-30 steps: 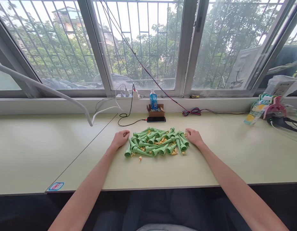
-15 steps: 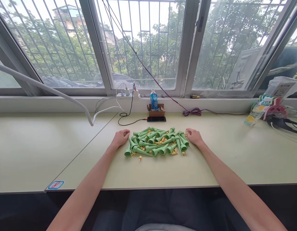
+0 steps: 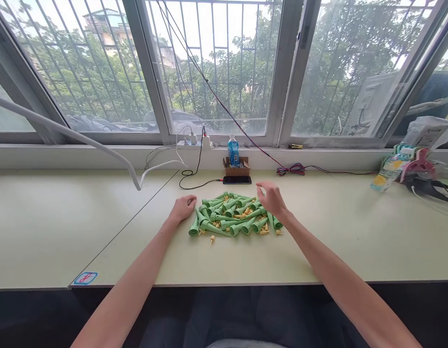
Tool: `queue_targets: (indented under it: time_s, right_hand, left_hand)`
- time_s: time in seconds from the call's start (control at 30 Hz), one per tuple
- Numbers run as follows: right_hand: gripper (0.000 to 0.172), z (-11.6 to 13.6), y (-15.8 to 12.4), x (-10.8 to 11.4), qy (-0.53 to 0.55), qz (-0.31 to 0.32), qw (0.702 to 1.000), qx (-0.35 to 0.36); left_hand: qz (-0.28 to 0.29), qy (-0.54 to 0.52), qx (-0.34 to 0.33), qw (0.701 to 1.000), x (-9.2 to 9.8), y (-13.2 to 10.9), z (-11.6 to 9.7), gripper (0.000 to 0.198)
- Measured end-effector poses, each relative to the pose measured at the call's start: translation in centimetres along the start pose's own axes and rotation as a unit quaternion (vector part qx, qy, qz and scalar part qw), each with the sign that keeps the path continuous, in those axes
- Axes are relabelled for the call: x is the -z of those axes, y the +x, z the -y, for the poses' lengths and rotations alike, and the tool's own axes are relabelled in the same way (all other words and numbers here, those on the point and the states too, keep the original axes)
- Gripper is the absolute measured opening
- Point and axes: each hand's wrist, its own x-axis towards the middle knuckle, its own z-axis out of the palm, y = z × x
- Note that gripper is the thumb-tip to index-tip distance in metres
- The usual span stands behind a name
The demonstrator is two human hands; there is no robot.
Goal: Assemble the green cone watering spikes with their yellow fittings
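A pile of hollow green plastic cones (image 3: 224, 217) with wide ringed mouths lies on the table in front of me. Small yellow pointed nozzles (image 3: 246, 211) are scattered among them, and one loose yellow nozzle (image 3: 212, 239) lies just in front. At the pile's left edge rests my left hand (image 3: 183, 208), fingers curled in, with nothing visible in it. Above the pile's back right part is my right hand (image 3: 271, 197), its fingers bent and apart from the thumb, with nothing visible between them. It hides some of the cones beneath.
Behind the pile lie a black phone (image 3: 237, 180) on a cable and a small cardboard box (image 3: 242, 170) with a blue bottle (image 3: 233, 151). A coiled cable (image 3: 292, 169) sits further right. A white tube (image 3: 100, 147) arches over the left. Bottles and a pink item (image 3: 420, 164) stand far right.
My right hand has moved left from the pile's right edge and up over its back right part. My left hand stays in place. The view has shifted slightly.
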Motion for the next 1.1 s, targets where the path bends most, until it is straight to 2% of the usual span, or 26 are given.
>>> queue_targets:
  time_s: [0.1,0.17,0.33,0.5,0.67,1.1]
  right_hand:
    - [0.024,3.7,0.5,-1.9,0.033,0.057,0.993,0.096]
    - [0.023,5.1,0.5,-2.8,0.026,0.082,0.987,0.133]
    - [0.028,5.5,-0.2,-3.5,-0.019,0.143,0.971,0.192]
    - [0.036,4.6,-0.4,-3.6,-0.048,0.191,0.964,0.181]
    - [0.038,4.7,-0.4,-4.2,-0.044,0.227,0.960,0.157]
    - [0.044,4.6,-0.3,-4.7,-0.036,0.223,0.964,0.140]
  left_hand:
    - [-0.002,0.005,-0.001,1.000,-0.1,0.0,0.1,0.033]
    - [-0.004,0.006,-0.003,1.000,-0.2,0.0,0.1,0.033]
    - [-0.009,0.004,-0.007,1.000,-0.3,0.2,-0.1,0.033]
    - [-0.009,0.000,-0.011,1.000,-0.3,0.3,0.1,0.033]
    - [-0.015,-0.005,-0.021,1.000,-0.5,0.4,0.5,0.033]
    - [-0.018,-0.012,-0.025,0.999,-0.6,0.5,0.9,0.033]
